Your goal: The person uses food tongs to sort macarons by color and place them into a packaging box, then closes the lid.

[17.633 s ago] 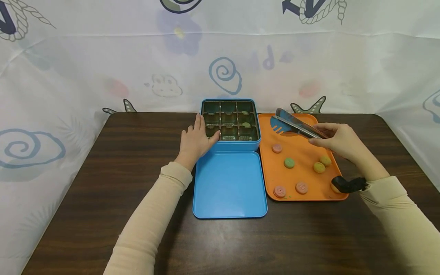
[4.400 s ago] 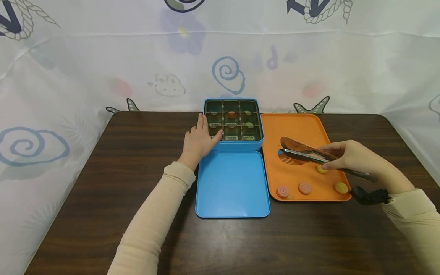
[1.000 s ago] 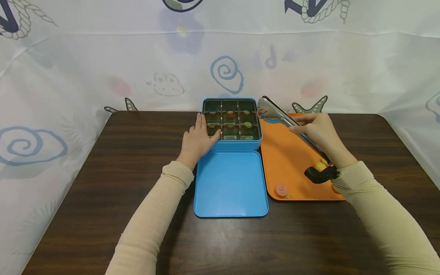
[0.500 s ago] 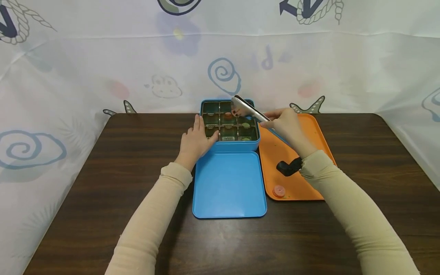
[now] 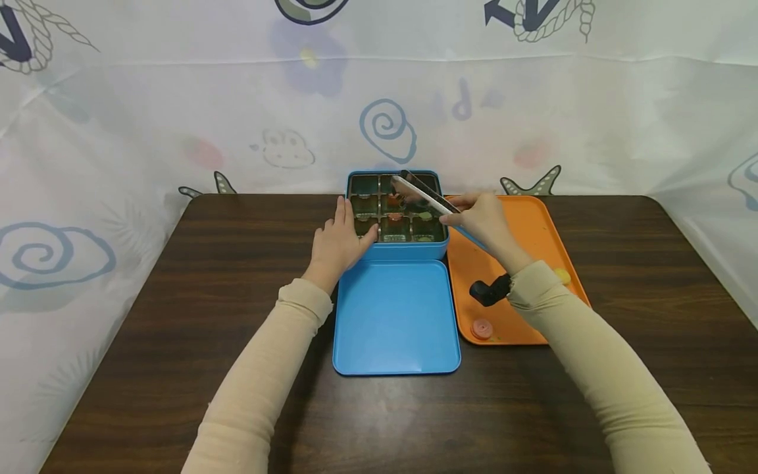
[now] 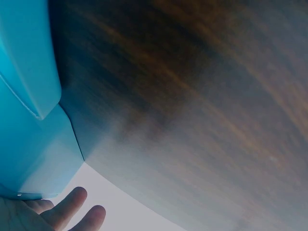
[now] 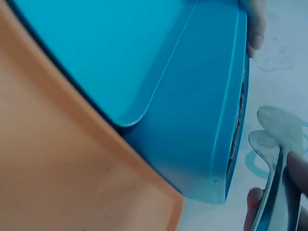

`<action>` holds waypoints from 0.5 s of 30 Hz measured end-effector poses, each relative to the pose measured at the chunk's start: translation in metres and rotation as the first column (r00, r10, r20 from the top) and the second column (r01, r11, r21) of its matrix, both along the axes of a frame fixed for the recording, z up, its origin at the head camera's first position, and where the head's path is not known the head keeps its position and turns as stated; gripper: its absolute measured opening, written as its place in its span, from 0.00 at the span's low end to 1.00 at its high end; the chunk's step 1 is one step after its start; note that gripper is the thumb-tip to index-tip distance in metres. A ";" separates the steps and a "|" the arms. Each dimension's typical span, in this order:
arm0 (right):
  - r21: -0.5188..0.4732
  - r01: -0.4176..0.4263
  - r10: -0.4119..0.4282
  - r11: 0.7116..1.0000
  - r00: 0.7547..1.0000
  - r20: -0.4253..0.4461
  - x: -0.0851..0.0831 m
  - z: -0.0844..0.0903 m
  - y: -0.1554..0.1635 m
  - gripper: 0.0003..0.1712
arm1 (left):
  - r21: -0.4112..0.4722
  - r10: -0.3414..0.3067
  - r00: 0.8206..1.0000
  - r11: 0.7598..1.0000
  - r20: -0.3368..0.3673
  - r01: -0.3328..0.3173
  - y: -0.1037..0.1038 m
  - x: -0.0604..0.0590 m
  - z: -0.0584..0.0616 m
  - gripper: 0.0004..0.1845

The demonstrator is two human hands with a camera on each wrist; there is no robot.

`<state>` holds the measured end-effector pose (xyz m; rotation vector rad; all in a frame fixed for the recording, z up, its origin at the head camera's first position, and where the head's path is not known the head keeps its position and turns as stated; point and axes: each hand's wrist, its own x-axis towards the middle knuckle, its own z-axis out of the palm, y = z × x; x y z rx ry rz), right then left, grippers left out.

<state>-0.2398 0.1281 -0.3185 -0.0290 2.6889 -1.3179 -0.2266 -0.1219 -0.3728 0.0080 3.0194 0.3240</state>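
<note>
A blue tin (image 5: 403, 251) with a dark divided insert stands at the table's back, with a few green and pink cookies in its cells. My left hand (image 5: 337, 240) rests flat against its left side, fingers straight; the left wrist view shows those fingers (image 6: 72, 211) beside the tin wall (image 6: 29, 72). My right hand (image 5: 482, 220) grips metal tongs (image 5: 423, 194), their tips over the tin's middle cells. Whether the tips hold a cookie I cannot tell. In the right wrist view the tongs (image 7: 274, 144) hang past the tin's (image 7: 192, 120) rim.
The tin's blue lid (image 5: 395, 317) lies upturned in front of it. To the right, an orange tray (image 5: 533, 224) carries a pink cookie (image 5: 481, 328) at its front and a yellow one (image 5: 561, 275) by my right sleeve. Dark wooden table (image 5: 177, 296); a printed cloth hangs behind.
My right hand swung the tongs left from above the orange tray to over the tin, then lowered them slightly. The left hand has stayed on the tin.
</note>
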 end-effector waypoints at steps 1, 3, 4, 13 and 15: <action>-0.009 -0.008 0.008 1.000 1.000 0.012 0.000 0.000 0.001 0.29 | 0.001 -0.001 1.000 1.000 0.001 0.001 0.000 0.000 0.000 0.47; -0.016 -0.038 0.038 0.999 0.999 0.030 0.001 0.002 0.004 0.32 | 0.002 -0.002 1.000 1.000 0.003 0.002 0.000 0.000 0.001 0.46; -0.018 -0.053 0.054 0.998 0.998 0.039 0.001 0.003 0.006 0.33 | 0.003 -0.002 1.000 1.000 0.003 0.002 0.000 0.000 0.002 0.46; -0.031 -0.119 0.120 0.992 0.992 0.034 0.012 0.015 0.026 0.34 | 0.004 -0.006 1.000 1.000 0.004 0.006 0.000 0.000 0.001 0.47; 0.000 -0.131 0.131 0.991 0.991 0.029 0.016 0.018 0.034 0.34 | 0.004 -0.006 1.000 1.000 0.002 0.006 0.000 0.000 0.000 0.47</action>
